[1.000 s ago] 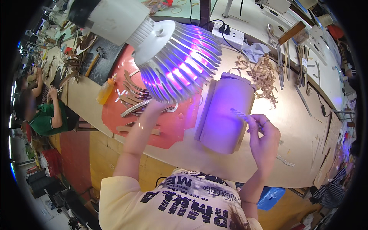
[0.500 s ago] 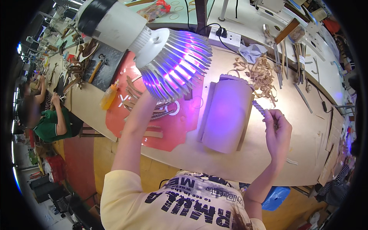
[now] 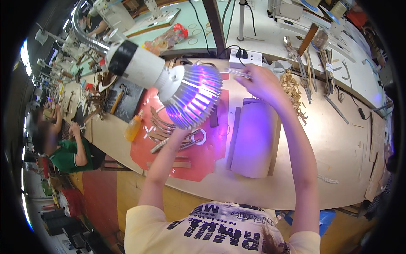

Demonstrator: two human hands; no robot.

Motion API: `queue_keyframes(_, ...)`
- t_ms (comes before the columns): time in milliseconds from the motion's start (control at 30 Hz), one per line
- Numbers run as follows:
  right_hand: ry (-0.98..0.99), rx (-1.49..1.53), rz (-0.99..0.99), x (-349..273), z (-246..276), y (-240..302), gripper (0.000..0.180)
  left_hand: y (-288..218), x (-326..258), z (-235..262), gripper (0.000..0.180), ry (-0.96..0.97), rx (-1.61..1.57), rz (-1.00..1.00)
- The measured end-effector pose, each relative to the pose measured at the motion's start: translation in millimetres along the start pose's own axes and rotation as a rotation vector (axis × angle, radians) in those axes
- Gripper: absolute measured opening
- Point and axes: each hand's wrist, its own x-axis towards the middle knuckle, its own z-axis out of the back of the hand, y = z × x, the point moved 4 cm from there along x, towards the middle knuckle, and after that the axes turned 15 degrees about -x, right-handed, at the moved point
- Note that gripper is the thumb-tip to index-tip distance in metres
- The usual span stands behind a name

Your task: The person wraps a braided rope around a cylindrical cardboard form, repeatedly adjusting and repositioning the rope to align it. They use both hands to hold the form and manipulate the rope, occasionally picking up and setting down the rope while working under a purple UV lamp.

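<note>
My right hand [image 3: 262, 83] is stretched over the far end of a padded, paper-brown half-round block [image 3: 253, 139]. Its fingers are closed on a thin, shiny, pale object [image 3: 237, 73], which points left and is too blurred to name. My left forearm [image 3: 163, 165] reaches over a red mat [image 3: 190, 169], and the lamp head hides the left hand and anything in it. Brown strips and a pale braided strip [image 3: 159, 144] lie on the mat beside that wrist. The ribbed metal lamp [image 3: 196, 95] throws violet light on the block.
Curly brown shavings [image 3: 294, 91] lie behind the block, near a white power strip [image 3: 253, 57]. An orange-yellow bottle [image 3: 133, 128] and a hammer [image 3: 117, 101] are at the left. Tools and strips [image 3: 306, 72] lie at the far right. A person in green [image 3: 69, 154] works at the left.
My right hand has moved from the block's right side, where it held a braided strip, up and left over its far end. The view has shifted, and the lamp appears lower and smaller.
</note>
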Motion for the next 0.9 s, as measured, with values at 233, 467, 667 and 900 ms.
queue_keyframes(233, 0.275, -0.229, 0.022, 90.2, -83.8, 48.5, 0.044, -46.1, -60.4, 4.1, 0.018, 0.079, -0.204, 0.318)
queue_keyframes(467, 0.237, -0.190, -0.008, 90.2, -120.8, 47.5, 0.050, -55.0, -67.7, 63.5, 0.024, -0.210, -0.689, 0.299)
queue_keyframes(667, 0.241, -0.155, -0.064, 82.2, -112.5, 46.1, 0.041, -3.2, -22.2, 68.8, 0.031, -0.059, -0.548, 0.456)
queue_keyframes(900, 0.355, -0.024, -0.160, 97.2, -116.3, 39.2, 0.044, 22.3, 23.5, 18.1, 0.030, -0.012, 0.311, 0.318)
